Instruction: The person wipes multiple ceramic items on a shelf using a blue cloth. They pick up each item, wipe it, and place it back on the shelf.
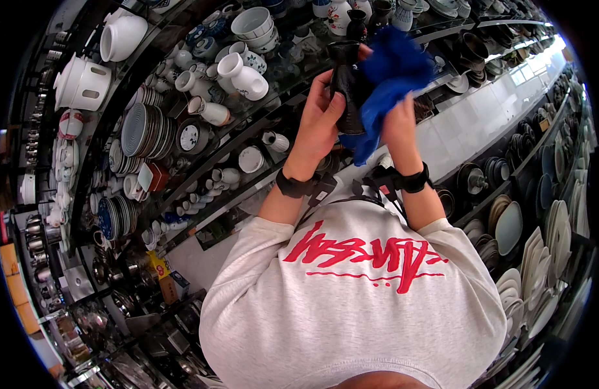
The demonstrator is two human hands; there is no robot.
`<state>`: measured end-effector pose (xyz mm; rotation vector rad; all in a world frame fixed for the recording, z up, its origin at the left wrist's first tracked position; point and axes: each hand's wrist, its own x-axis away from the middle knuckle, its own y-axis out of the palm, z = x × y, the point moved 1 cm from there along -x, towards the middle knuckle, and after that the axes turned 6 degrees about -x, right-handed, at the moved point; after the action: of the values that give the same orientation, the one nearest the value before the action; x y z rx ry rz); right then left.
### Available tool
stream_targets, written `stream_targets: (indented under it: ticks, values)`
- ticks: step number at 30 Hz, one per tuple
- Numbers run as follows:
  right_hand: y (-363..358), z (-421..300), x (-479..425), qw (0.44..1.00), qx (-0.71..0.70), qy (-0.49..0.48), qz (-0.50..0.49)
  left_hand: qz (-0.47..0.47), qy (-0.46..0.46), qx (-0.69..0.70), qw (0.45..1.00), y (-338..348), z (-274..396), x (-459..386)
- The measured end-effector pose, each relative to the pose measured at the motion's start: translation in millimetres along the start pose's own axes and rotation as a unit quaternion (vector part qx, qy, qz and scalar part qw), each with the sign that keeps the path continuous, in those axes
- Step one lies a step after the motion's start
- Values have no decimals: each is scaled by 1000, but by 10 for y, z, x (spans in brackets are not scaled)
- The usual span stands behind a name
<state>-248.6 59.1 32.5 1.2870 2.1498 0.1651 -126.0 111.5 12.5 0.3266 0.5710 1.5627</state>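
My left hand [321,114] is closed around a dark, textured ceramic bottle [348,92] with a flared rim, its rim end pointing towards the top of the view. A crumpled blue cloth [394,68] is in my right hand [400,119], against the bottle's right side. The cloth covers part of the bottle and most of my right fingers, and its upper part is blurred. Just beyond the bottle, a smaller black flask [357,26] stands on the shelf beside a white flask with red decoration [338,17].
Glass shelves to the left hold white pitchers [243,78], stacked bowls [253,26], ribbed plates [139,129] and a white ceramic warmer [85,82]. A tiled aisle [489,104] runs to the upper right. Racks of plates [508,228] stand close on my right.
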Motion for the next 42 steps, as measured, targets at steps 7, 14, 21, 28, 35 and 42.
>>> stream_targets:
  ticks: [7, 14, 21, 28, 35, 42]
  values:
    - [148, 95, 28, 989, 138, -55, 25, -3, -21, 23, 1000, -79, 4, 37]
    - [-232, 477, 10, 976, -77, 180, 98, -45, -19, 17, 999, -60, 85, 77]
    - [162, 264, 228, 990, 127, -39, 37, 0, -20, -4, 1000, -78, 130, 58]
    - [141, 209, 48, 983, -125, 126, -36, 44, -170, 114, 978, -103, 205, 97]
    - [39, 246, 67, 977, -140, 58, -150, -26, 1, 9, 1000, -212, 130, 168]
    - [-78, 461, 174, 975, -177, 133, 31, -99, -174, 269, 942, -331, 58, 35]
